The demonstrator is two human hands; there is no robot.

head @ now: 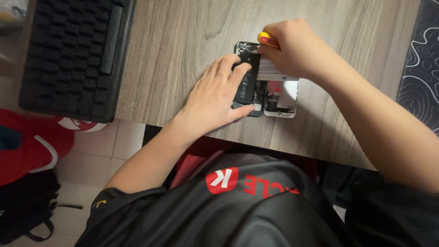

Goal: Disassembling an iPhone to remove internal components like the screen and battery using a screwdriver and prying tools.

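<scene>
An opened smartphone (256, 98) lies on the wooden desk (183, 41), its black battery showing and its white screen panel (286, 96) folded out to the right. My left hand (217, 93) lies flat on the phone's body, fingers spread over the battery. My right hand (288, 48) is closed around a small screwdriver with a yellow and red handle (265, 39), held over the top of the phone. The tool's tip is hidden by my fingers.
A black keyboard (73, 50) sits at the left end of the desk. A dark patterned mat (420, 64) covers the right edge. Below the desk's front edge are my black shirt, a red item (32, 142) and a black bag (27, 206) on the tiled floor.
</scene>
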